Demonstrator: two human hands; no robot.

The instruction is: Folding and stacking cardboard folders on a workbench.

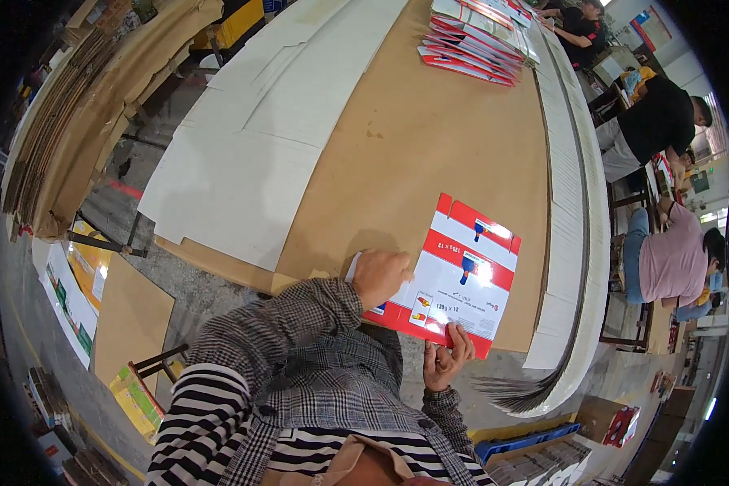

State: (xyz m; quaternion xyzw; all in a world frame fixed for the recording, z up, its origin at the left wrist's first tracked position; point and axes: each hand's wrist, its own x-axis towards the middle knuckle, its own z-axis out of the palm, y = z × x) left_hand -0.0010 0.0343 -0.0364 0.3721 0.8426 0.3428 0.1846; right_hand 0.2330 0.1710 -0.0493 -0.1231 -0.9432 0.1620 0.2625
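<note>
A flat, folded carton (462,271) in red and white, with blue pictures on its panels, lies at the near edge of the brown table. At its near right edge, my right hand (449,359) grips it with the fingers bent over the printed face. My left hand (381,279) is closed in a loose fist at the carton's left end, knuckles up, covering part of that end. Whatever its curled fingers hold, if anything, is hidden. A bit of white flap shows to the left of this hand.
White board sheets (227,170) cover the table's left side. A stack of red and white cartons (478,49) lies at the far end. Along the right runs a long row of upright white sheets (571,186). Several people work at the right, one in a pink top (674,255).
</note>
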